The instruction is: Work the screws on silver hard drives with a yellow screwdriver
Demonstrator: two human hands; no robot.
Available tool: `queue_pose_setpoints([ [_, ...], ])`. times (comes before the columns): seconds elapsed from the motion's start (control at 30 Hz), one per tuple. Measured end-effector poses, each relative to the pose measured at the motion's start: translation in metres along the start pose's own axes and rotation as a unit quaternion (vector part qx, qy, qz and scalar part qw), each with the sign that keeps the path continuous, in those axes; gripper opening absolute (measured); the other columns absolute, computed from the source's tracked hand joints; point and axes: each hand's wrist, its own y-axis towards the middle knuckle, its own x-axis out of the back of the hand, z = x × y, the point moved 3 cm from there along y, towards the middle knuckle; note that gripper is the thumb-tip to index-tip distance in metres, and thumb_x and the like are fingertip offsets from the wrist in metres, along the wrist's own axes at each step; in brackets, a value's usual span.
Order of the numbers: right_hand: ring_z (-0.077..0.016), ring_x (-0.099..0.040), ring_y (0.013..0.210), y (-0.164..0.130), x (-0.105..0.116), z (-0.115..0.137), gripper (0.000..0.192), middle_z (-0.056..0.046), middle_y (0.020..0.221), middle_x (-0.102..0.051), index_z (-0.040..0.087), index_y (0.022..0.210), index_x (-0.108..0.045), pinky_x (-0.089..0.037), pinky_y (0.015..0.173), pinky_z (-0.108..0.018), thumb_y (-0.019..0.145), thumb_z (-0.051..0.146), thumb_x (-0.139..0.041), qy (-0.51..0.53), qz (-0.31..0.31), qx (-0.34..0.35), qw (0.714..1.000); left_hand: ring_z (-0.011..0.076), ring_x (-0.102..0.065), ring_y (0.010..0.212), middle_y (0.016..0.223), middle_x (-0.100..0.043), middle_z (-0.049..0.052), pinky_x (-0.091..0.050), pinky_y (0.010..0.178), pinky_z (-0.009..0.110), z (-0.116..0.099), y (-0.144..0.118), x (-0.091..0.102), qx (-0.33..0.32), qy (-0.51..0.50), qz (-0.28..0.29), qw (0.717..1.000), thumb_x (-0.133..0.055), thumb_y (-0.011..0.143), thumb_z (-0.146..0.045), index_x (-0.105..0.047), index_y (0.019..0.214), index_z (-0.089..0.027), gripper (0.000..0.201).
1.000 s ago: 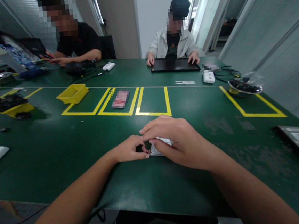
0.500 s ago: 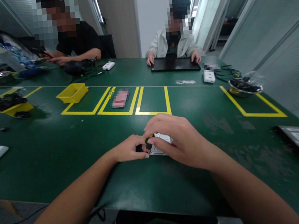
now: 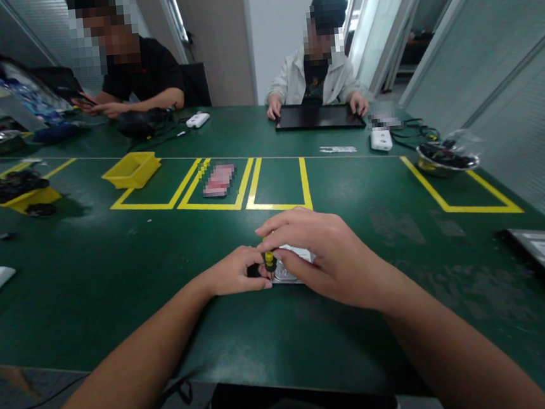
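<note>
The person's two hands are meeting over a small flat silver device (image 3: 290,271) that is lying on the green worktop (image 3: 117,288), close to the near edge and in front of the yellow taped boxes (image 3: 278,185). The left hand (image 3: 235,272) is pinching its left end with thumb and fingers curled in, so this grip is narrow and closed on the device. The right hand (image 3: 322,257) is covering most of the device from above, and its fingertips are holding a small tool with a yellow and black top (image 3: 269,257), which is standing upright at the left part of the device.

I am judging that the device is light, stiff and smooth, so it may be sliding easily on the worktop; holding it by the edges and pressing it flat seems the safe way. The tool is thin and can slip off if it is tilting.

Compared with one second ago, the right hand fingers are lifting a little, and the yellow top is now showing, while before it was hidden. The left hand is staying in the same place.
</note>
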Motion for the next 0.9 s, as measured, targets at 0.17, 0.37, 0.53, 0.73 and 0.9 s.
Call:
queue_pose_setpoints([
  [0.17, -0.0143, -0.060, 0.093, 0.0011, -0.0004, -0.0004, 0.014, -0.009, 0.102, -0.065, 0.012, 0.090, -0.068, -0.048, 0.082, -0.027, 0.089, 0.008, -0.055, -0.006, -0.005, -0.007, 1.000, 0.0184, -0.065, 0.084, 0.087, -0.070, 0.003, -0.050, 0.081, 0.029, 0.0009, -0.0006, -0.0007, -0.001, 0.015, -0.002, 1.000, -0.070, 0.084, -0.040, -0.070, 0.091, -0.015, 0.026],
  [0.37, -0.0157, -0.061, 0.094, 0.0012, -0.0012, -0.0022, 0.016, -0.009, 0.096, -0.068, 0.008, 0.096, -0.066, -0.048, 0.087, -0.029, 0.089, 0.006, -0.052, 0.006, -0.007, 0.011, 1.000, 0.0168, -0.064, 0.082, 0.089, -0.070, 0.003, -0.050, 0.076, 0.027, 0.0008, 0.0000, 0.0001, -0.008, 0.010, 0.001, 1.000, -0.069, 0.084, -0.035, -0.069, 0.092, -0.015, 0.022],
  [0.53, -0.0172, -0.063, 0.103, 0.0000, -0.0006, -0.0020, 0.026, -0.009, 0.106, -0.072, 0.011, 0.104, -0.067, -0.048, 0.095, -0.033, 0.088, 0.004, -0.048, -0.004, 0.000, 0.014, 1.000, 0.0155, -0.064, 0.076, 0.082, -0.070, 0.002, -0.050, 0.073, 0.026, -0.0018, 0.0022, 0.0020, -0.022, -0.014, 0.004, 1.000, -0.070, 0.083, -0.033, -0.068, 0.087, -0.014, 0.019],
  [0.73, -0.0173, -0.063, 0.109, -0.0009, -0.0001, -0.0010, 0.029, -0.011, 0.114, -0.071, 0.012, 0.107, -0.068, -0.048, 0.097, -0.035, 0.090, 0.004, -0.047, 0.004, 0.009, 0.012, 1.000, 0.0160, -0.065, 0.077, 0.084, -0.071, 0.002, -0.051, 0.073, 0.026, -0.0033, 0.0020, 0.0016, -0.023, -0.024, 0.009, 0.999, -0.069, 0.084, -0.035, -0.069, 0.090, -0.015, 0.020],
  [0.9, -0.0150, -0.062, 0.099, 0.0005, -0.0003, -0.0010, 0.020, -0.010, 0.108, -0.066, 0.014, 0.097, -0.070, -0.050, 0.087, -0.030, 0.091, 0.008, -0.052, -0.011, -0.001, -0.001, 1.000, 0.0183, -0.068, 0.085, 0.085, -0.072, 0.004, -0.052, 0.080, 0.028, -0.0009, -0.0001, -0.0008, -0.004, -0.007, -0.010, 1.000, -0.070, 0.083, -0.037, -0.071, 0.090, -0.015, 0.023],
])
